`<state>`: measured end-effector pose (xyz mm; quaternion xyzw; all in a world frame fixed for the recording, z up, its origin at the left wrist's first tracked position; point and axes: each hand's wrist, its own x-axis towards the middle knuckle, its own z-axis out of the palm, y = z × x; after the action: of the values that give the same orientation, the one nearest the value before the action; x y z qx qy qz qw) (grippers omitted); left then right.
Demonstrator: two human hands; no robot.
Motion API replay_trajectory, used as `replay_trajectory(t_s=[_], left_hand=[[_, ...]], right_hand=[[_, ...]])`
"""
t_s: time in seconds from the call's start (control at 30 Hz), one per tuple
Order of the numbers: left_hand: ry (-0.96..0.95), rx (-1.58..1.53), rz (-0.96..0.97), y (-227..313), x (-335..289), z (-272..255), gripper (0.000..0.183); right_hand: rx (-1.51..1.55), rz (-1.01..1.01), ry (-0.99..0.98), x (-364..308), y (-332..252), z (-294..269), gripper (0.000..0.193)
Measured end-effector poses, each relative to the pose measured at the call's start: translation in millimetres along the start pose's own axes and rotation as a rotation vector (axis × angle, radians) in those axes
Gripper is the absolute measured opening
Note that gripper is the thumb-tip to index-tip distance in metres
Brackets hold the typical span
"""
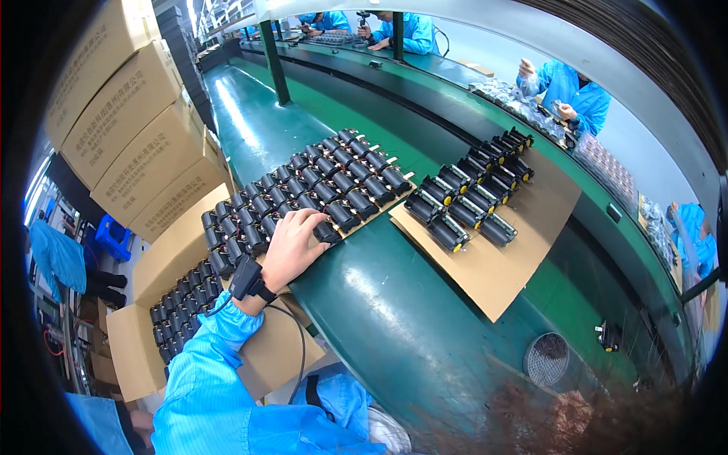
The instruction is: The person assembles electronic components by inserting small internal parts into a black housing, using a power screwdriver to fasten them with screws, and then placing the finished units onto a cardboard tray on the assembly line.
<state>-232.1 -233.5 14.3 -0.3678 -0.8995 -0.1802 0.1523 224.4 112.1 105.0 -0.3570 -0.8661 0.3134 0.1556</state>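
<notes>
My left hand (290, 246), in a blue sleeve with a black device strapped at the wrist, has thumb and fingers closed around a black cylindrical part (327, 233). This part sits at the near right edge of a block of similar black cylindrical parts (327, 189), standing in rows on a cardboard sheet. To the right, several black assemblies with yellow ends (462, 193) lie on another cardboard sheet (485, 277). My right hand does not show clearly; dark hair-like strands and a blurred reddish patch cover the lower right.
An opened carton (133, 353) at the left holds rows of black parts, beside stacked cartons (144, 121). On the green bench (379, 303) stand a round mesh-like cup (547, 359) and a lone black part (608, 336). Co-workers in blue (580, 95) sit across the line.
</notes>
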Motion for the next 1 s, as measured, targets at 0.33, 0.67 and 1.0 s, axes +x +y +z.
replay_trajectory(t_s=[0.33, 0.67, 1.0], left_hand=[[0.108, -0.061, 0.060, 55.9, -0.5, -5.9, 0.060], [-0.402, -1.035, 0.673, 267.5, -6.0, 48.2, 0.037], [-1.235, -1.760, -0.059, 332.7, -2.8, 106.0, 0.044]], right_hand=[[-0.007, -0.151, 0.280, 22.2, 12.9, -3.2, 0.024], [-0.291, 0.023, 0.408, 153.0, 231.8, -33.8, 0.065], [0.042, -0.121, 0.191, 118.3, 113.4, -9.3, 0.054]])
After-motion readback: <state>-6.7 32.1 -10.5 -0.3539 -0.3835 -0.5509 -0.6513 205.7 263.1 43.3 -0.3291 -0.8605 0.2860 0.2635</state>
